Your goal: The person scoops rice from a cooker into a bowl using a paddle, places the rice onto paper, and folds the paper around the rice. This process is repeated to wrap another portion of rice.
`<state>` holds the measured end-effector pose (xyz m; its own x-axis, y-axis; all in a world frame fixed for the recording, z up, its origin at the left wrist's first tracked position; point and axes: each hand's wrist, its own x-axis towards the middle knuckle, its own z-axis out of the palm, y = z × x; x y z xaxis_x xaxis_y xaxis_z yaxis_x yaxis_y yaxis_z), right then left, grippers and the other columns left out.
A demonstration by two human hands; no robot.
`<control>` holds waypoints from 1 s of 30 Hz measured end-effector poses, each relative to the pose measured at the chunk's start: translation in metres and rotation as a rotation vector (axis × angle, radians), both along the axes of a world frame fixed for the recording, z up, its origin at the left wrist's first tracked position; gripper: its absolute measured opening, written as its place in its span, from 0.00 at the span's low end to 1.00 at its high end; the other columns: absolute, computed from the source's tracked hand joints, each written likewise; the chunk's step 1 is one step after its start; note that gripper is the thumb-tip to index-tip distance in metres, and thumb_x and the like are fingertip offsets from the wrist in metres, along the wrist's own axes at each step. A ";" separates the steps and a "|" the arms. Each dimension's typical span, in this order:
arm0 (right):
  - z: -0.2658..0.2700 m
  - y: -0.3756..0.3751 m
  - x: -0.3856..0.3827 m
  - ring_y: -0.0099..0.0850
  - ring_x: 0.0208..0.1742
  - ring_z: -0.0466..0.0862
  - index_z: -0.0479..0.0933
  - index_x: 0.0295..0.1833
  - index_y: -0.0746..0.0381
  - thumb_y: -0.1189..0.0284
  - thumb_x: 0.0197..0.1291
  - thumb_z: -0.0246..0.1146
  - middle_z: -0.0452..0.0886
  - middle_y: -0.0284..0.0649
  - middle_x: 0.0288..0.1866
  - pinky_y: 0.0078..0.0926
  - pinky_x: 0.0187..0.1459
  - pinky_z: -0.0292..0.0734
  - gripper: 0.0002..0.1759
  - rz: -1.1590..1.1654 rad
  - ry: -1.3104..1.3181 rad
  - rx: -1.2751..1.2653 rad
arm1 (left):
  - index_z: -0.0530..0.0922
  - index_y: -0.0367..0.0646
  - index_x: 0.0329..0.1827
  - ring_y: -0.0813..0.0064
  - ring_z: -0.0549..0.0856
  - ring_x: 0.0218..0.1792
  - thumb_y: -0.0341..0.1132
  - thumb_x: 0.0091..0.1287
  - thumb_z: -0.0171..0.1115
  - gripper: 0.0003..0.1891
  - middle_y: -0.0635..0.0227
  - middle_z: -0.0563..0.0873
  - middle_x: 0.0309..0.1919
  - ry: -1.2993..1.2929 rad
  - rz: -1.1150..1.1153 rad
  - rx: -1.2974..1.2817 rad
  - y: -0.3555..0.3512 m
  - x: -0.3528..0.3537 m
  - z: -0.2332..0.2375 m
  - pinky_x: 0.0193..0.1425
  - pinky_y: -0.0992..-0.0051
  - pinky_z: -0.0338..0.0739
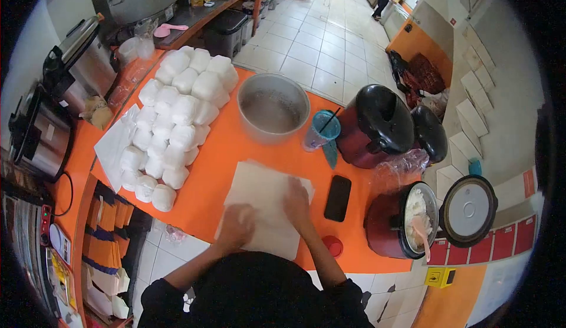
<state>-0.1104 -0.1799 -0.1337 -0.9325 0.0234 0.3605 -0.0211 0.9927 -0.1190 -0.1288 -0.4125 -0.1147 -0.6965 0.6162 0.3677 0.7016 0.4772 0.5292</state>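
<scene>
A pale sheet of wrapping paper (268, 210) lies on the orange table in front of me, with more paper edges under it. My left hand (237, 226) is over its left side, smeared by motion. My right hand (296, 198) is at its upper right side, blurred too; whether either hand grips the paper does not show. To the right stands an open rice cooker (383, 219) with white rice (415, 207) and a pink rice paddle (420, 230). Several white rounded packets (177, 110) are stacked at the left.
A metal pot (274, 107), a cup with a straw (322, 130), a black phone (338, 198) and a red lid (332, 246) share the orange table (212, 192). Closed dark-lidded cookers (377, 121) stand at the right. Another person (386, 2) bends far back on the tiled floor.
</scene>
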 end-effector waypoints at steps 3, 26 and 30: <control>-0.030 0.002 -0.012 0.41 0.56 0.70 0.72 0.52 0.67 0.76 0.55 0.53 0.72 0.45 0.57 0.44 0.57 0.63 0.17 0.007 -0.103 -0.063 | 0.67 0.34 0.59 0.52 0.67 0.61 0.31 0.56 0.59 0.26 0.51 0.71 0.57 -0.011 -0.182 -0.139 0.012 0.026 0.017 0.65 0.53 0.61; 0.004 -0.076 0.056 0.50 0.54 0.75 0.74 0.48 0.70 0.80 0.55 0.53 0.76 0.54 0.51 0.41 0.59 0.67 0.14 0.063 -0.094 -0.573 | 0.78 0.45 0.45 0.63 0.74 0.51 0.33 0.60 0.52 0.12 0.66 0.77 0.46 -0.212 -0.119 -0.070 0.008 -0.002 -0.023 0.57 0.55 0.66; 0.006 -0.082 0.066 0.53 0.58 0.72 0.71 0.51 0.75 0.80 0.55 0.51 0.72 0.60 0.54 0.44 0.63 0.63 0.17 0.154 0.007 -0.346 | 0.78 0.45 0.47 0.64 0.76 0.50 0.32 0.60 0.53 0.13 0.66 0.79 0.46 0.288 0.076 -0.057 0.009 0.006 0.000 0.57 0.63 0.71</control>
<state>-0.0448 -0.2620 -0.1277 -0.9321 0.0046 0.3621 -0.1689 0.8790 -0.4459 -0.1232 -0.4030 -0.1143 -0.6138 0.5916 0.5227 0.7798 0.5577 0.2844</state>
